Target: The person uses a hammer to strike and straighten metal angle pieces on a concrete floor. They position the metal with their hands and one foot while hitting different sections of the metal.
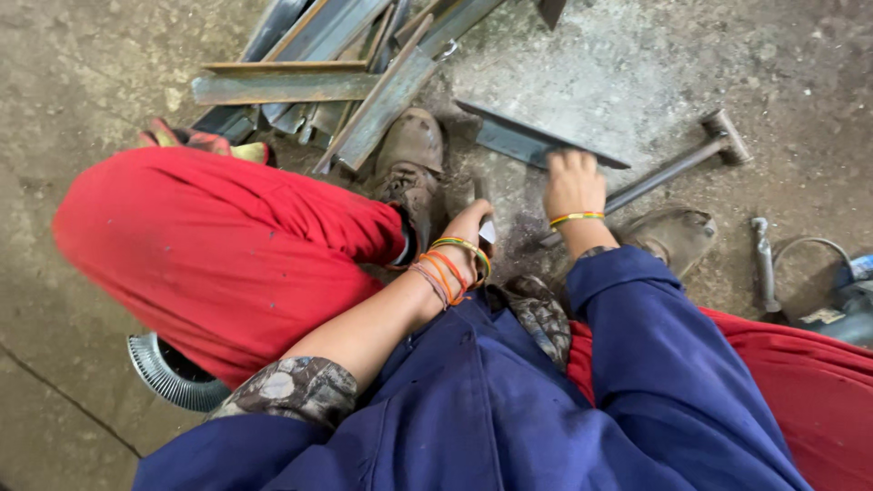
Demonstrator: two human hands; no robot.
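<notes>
I squat on a dusty concrete floor in red trousers and a blue jacket. My right hand (571, 185) rests on the near edge of a short steel angle piece (532, 136) lying on the floor, fingers curled over it. My left hand (469, 229), with several coloured bangles at the wrist, holds a small white piece, likely chalk (487, 231), just below and left of that angle piece. My dusty boots (412, 155) flank the spot.
A pile of steel angle bars (318, 77) lies at the upper left. A steel hammer (677, 164) lies right of my right hand. A power tool with cable (841, 295) sits at the far right, red gloves (195, 141) at the left, a ribbed metal disc (168, 377) below my knee.
</notes>
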